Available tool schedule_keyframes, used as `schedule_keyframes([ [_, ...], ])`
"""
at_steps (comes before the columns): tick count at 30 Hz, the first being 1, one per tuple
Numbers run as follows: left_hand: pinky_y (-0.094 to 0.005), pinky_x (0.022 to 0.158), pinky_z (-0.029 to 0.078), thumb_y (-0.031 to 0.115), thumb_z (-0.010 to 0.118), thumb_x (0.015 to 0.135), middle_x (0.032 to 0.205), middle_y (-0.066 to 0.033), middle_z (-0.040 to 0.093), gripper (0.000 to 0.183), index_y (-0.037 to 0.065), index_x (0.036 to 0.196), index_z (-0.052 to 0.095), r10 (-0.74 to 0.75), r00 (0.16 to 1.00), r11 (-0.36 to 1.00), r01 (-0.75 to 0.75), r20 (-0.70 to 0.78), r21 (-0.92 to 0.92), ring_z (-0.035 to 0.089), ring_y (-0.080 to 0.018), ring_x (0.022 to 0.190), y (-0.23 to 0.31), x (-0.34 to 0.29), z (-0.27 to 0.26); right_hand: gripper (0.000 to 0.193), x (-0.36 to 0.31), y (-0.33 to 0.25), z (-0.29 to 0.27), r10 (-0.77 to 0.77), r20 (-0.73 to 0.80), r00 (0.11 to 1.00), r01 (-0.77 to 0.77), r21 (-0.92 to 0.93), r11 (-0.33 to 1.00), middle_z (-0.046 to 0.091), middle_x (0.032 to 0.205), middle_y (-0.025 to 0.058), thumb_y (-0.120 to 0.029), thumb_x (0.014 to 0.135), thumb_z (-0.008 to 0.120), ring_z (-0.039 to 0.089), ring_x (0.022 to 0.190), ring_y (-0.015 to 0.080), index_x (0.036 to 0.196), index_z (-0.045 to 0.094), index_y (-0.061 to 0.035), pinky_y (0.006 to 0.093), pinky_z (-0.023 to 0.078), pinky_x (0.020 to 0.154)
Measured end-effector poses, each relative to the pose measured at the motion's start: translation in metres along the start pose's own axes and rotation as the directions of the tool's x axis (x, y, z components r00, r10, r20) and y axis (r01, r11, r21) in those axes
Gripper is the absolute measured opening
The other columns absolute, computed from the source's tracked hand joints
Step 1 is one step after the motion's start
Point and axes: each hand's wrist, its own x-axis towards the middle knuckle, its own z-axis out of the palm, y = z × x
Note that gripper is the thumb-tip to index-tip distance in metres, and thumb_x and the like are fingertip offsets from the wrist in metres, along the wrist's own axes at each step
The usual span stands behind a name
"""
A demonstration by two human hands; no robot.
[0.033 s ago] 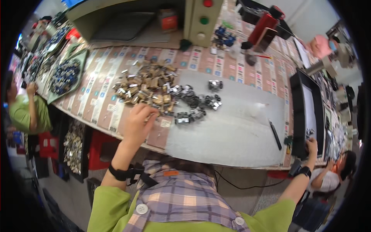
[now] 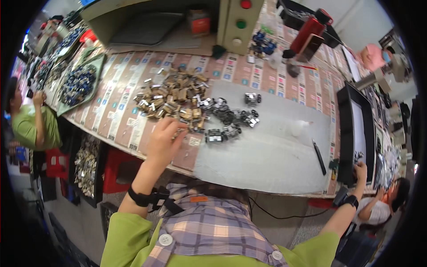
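My left hand (image 2: 164,139) is at the near edge of a heap of small brass-coloured and silver metal parts (image 2: 173,95). Its fingers are pinched together round a small piece, mostly hidden. To the right of the heap, several black-and-silver parts with wheel-like ends (image 2: 227,116) lie clustered on a grey sheet (image 2: 267,155). At the far right my right hand (image 2: 360,171) reaches over the near end of a long black tray (image 2: 344,133). Its fingertips are closed at a small black-and-silver part (image 2: 358,155) inside.
A black pen-like tool (image 2: 319,156) lies on the sheet's right side. Behind stand a cabinet with coloured buttons (image 2: 240,24) and a red bottle (image 2: 309,31). A green tray (image 2: 98,73) of blue-and-silver parts is at left. Co-workers sit on both sides.
The whole view has shifted slightly, so things sit a little further right. Both hands keep nearly the same places at the heap and at the black tray.
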Motion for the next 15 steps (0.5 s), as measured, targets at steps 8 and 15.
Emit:
schedule_keyframes([
  [8, -0.0367, 0.075, 0.039, 0.011, 0.067, 0.067, 0.09, -0.0079, 0.052, 0.026, 0.007, 0.09, 0.057, 0.023, 0.992, 0.991, -0.039, 0.125, 0.128, 0.048, -0.0275, 0.088, -0.009, -0.002, 0.004, 0.017, -0.016, -0.008, 0.011, -0.072, 0.071, 0.995, 0.089, -0.28, 0.956, 0.055, 0.061, 0.0105, -0.011, 0.063, 0.064, 0.055, 0.059, 0.0203, 0.073, 0.056, 0.0014, 0.0319, 0.043, 0.058],
  [15, -0.0362, 0.075, 0.04, 0.007, 0.067, 0.064, 0.085, -0.0081, 0.054, 0.02, 0.006, 0.082, 0.058, 0.086, 0.994, 0.989, -0.093, 0.063, 0.114, 0.049, -0.0274, 0.084, -0.022, -0.007, 0.014, 0.027, -0.081, -0.107, -0.017, -0.139, -0.33, 0.934, 0.04, -0.289, 0.957, 0.062, 0.083, 0.0127, -0.016, 0.075, 0.061, 0.06, 0.076, 0.0214, 0.096, 0.058, 0.0007, 0.0311, 0.046, 0.07],
])
